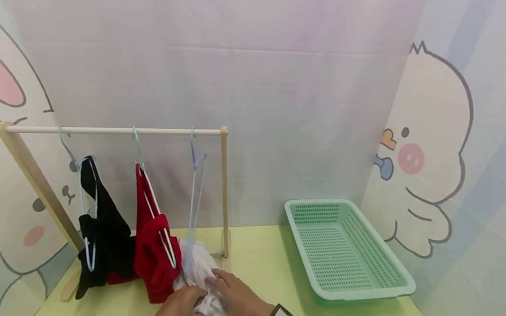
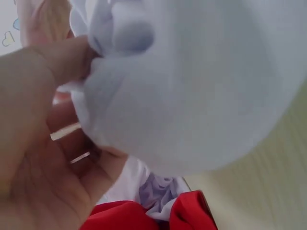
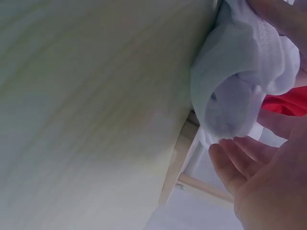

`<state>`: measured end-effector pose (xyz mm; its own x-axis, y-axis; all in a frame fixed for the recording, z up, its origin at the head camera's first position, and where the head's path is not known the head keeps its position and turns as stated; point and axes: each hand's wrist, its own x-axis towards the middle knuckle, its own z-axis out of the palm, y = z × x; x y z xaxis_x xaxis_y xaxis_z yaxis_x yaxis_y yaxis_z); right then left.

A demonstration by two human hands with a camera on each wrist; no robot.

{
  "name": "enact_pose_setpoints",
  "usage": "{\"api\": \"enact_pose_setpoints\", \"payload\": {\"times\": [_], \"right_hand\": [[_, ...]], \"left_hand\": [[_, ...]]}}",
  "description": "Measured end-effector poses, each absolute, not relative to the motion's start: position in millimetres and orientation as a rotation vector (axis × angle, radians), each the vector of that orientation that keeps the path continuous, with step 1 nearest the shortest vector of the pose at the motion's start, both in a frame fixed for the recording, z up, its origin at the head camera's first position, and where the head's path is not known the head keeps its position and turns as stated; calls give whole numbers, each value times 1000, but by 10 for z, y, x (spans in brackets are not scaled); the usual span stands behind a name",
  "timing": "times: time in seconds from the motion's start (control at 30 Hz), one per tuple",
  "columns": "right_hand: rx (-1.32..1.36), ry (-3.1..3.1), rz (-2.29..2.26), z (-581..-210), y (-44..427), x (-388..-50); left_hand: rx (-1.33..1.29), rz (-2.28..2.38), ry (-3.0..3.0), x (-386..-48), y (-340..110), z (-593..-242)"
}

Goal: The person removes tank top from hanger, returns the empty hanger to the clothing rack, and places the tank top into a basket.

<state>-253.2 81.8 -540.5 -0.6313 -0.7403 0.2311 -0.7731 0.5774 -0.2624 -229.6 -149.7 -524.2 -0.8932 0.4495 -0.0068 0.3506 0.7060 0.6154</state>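
Note:
A white garment (image 1: 207, 306) lies bunched on the table between my two hands, below a pale blue hanger (image 1: 191, 210) that hangs from the rail. The hanger's lower end reaches the cloth. My left hand (image 1: 177, 312) pinches the garment between thumb and fingers, seen closely in the left wrist view, where the cloth (image 2: 182, 91) billows out. From the other side my right hand (image 1: 240, 299) holds it, fingertips against a rounded opening in the cloth (image 3: 230, 103). Beside them a red garment (image 1: 156, 251) hangs on a hanger.
A wooden rack (image 1: 225, 193) with a white rail (image 1: 103, 130) stands on the yellow table (image 1: 259, 254). At its left end a black garment (image 1: 105, 230) is on another hanger. To the right sits a green plastic basket (image 1: 307, 266).

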Motion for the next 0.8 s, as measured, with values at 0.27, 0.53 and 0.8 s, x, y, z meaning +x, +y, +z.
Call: {"api": "enact_pose_setpoints", "payload": {"times": [0.27, 0.53, 0.8], "right_hand": [[1371, -2687, 418, -5437, 800, -2573], [1249, -2809, 570, -5397, 757, -2554], [1272, -2783, 490, -5388, 771, -2523]], "left_hand": [[685, 963, 2674, -2293, -1513, -5232], [669, 1053, 2813, -2296, -1442, -5276], [596, 880, 2834, -2293, -1463, -5244]]}}
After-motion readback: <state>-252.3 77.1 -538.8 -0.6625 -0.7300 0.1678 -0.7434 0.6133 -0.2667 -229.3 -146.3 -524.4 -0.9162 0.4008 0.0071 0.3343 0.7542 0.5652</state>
